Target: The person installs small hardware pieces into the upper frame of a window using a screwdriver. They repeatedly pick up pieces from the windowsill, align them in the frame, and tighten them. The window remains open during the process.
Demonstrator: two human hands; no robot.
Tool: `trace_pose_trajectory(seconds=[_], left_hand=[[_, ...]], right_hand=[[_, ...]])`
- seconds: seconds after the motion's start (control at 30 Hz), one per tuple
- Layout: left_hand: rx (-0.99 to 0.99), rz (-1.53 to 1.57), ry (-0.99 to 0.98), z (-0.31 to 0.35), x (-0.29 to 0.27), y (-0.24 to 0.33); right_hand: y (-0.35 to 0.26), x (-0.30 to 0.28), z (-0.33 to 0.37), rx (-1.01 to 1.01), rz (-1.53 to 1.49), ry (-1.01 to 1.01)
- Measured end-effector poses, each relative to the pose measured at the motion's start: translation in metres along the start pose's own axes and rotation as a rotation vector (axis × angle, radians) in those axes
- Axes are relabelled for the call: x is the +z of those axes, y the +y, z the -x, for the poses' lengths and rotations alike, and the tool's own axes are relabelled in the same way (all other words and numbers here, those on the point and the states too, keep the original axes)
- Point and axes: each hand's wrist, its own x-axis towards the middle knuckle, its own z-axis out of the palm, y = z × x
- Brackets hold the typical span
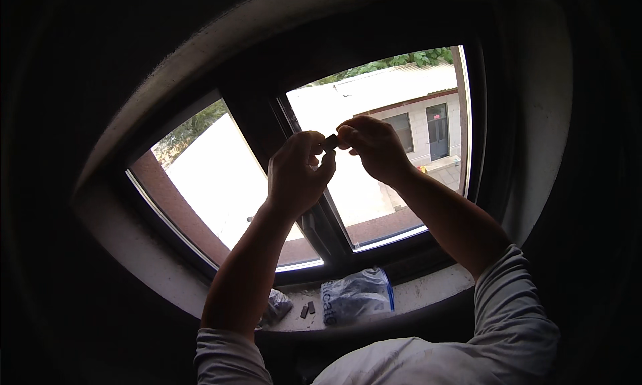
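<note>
Both my arms are raised in front of a window. A small dark rectangular block [330,142] is pinched between the thumb and fingers of my left hand [299,170]. My right hand [374,148] is closed at the block's right end, fingertips pressed together there. Whether the right fingers grip the block itself or some small piece beside it is too dark to tell. Two similar small dark blocks [307,309] lie on the windowsill [428,293] below my hands.
On the sill sits a clear zip bag [358,297] with a blue edge and dark contents. Left of the loose blocks, partly behind my left forearm, is another plastic bag [276,306]. The dark window frame [257,127] stands behind my hands; a building [421,127] shows outside.
</note>
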Motion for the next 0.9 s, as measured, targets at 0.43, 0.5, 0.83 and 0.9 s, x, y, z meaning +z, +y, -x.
trace_pose_trajectory(seconds=[0.43, 0.5, 0.83, 0.9], left_hand=[[0.374, -0.735, 0.324, -0.06, -0.006, -0.033], [0.41, -0.807, 0.321, -0.062, -0.006, -0.036], [0.349, -0.719, 0.149, -0.07, -0.002, -0.047], [0.526, -0.816, 0.118, -0.07, 0.003, -0.036]], right_hand=[[0.044, -0.037, -0.04, -0.887, 0.852, 0.166], [0.049, -0.037, -0.034, -0.93, 0.899, 0.182], [0.056, -0.038, -0.031, -0.948, 0.818, 0.21], [0.059, -0.039, -0.034, -0.971, 0.806, 0.226]])
